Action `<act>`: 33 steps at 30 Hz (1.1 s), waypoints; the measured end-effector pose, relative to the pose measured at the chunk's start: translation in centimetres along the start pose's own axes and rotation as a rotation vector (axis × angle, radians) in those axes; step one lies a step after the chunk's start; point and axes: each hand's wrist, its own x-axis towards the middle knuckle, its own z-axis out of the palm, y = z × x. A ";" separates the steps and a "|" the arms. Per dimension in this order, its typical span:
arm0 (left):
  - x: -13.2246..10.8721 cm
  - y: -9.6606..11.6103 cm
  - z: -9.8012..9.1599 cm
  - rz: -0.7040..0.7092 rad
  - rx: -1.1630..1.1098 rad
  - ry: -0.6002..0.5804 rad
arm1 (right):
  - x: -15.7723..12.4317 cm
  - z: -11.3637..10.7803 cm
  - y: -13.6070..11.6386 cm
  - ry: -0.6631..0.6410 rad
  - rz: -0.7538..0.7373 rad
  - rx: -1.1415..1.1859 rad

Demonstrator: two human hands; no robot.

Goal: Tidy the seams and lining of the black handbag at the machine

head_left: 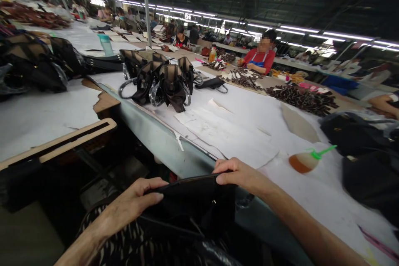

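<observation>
Head view: a black bag sits low over the lap, just below the tabletop edge. The left hand and right hand each have their grip pinched on its top rim, at opposite ends. The bag looks soft, light and prone to slump, so the firmer rim seems the surest hold. Its inside is too dark to read. Nearby, a squeeze bottle lies on its side, holding amber liquid.

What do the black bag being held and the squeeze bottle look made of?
Black bag: likely leather or imitation, matte with a faint sheen; it folds softly where the left hand and right hand grip it. Squeeze bottle: translucent plastic, orange showing through, green spout.
</observation>
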 end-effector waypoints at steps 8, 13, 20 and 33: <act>0.7 -0.9 -1.1 -0.027 -0.090 -0.081 | 1.0 -0.2 0.3 -0.057 -0.043 -0.025; 1.2 -1.3 -1.3 -0.110 -0.263 -0.130 | 1.3 0.2 -0.2 -0.019 -0.108 -0.161; 1.5 -1.5 -1.4 -0.104 -0.375 -0.188 | 1.2 1.0 -1.1 0.038 -0.136 -0.403; 0.7 -1.5 -0.9 -0.107 -0.312 -0.167 | 1.0 2.9 -2.1 0.048 -0.286 -0.765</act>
